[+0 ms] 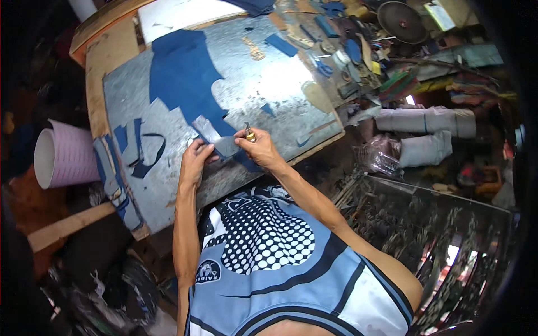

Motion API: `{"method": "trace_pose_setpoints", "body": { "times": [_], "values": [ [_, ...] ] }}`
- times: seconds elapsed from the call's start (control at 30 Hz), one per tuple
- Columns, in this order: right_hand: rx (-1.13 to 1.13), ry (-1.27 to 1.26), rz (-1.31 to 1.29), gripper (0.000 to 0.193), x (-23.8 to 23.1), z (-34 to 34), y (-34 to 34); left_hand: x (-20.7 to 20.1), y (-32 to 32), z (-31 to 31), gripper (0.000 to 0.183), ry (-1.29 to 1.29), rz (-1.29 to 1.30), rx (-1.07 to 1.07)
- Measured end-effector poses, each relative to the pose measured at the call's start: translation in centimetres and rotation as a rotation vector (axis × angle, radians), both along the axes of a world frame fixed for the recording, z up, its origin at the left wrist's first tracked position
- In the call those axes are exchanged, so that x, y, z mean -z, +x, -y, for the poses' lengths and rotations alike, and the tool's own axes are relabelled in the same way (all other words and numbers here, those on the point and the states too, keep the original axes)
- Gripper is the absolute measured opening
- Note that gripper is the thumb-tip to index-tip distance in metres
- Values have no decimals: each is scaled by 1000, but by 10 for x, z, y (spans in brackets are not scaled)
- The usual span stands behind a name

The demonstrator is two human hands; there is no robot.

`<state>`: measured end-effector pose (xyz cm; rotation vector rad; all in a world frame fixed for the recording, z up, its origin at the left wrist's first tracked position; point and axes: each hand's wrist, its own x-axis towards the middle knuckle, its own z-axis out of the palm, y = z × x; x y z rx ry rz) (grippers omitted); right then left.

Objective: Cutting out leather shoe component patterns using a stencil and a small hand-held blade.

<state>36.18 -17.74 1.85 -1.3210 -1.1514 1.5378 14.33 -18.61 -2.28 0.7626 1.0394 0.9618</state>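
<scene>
Near the front edge of the metal-topped table (pixel 126 92), my left hand (pixel 194 162) pinches one end of a small grey cut piece (pixel 226 147) of sheet material. The other end meets the thumb and fingers of my right hand (pixel 260 150). That hand is closed round a short brass-coloured tool (pixel 250 136), whose dark narrow tip points away from me; its exact kind is unclear. Just behind my hands lies a shiny grey strip (pixel 206 129). A large blue sheet (pixel 178 67) with cut-out edges spreads beyond it. Blue material also shows under my right hand.
Blue offcuts and a dark looped strip (pixel 151 159) lie at left. A pink roll (pixel 67 154) stands beside the table. Tools and scraps crowd the far right, near a round dark disc (pixel 400 22). Wrapped rolls (pixel 426 122) lie right of the table.
</scene>
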Motion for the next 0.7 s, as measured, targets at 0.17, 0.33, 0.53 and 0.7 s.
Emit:
{"method": "trace_pose_setpoints", "body": {
  "times": [0.17,0.33,0.53,0.7],
  "values": [
    [51,268,324,13,-5,-34,61,1,35,-6,42,471,-863,-84],
    [70,465,597,15,-13,-131,150,6,81,4,60,639,-1206,1],
    [18,448,591,16,-26,-286,229,11,122,34,63,601,-1343,192],
    [61,-64,306,17,15,-371,267,-5,129,48,49,519,-1335,234]
  ]
}}
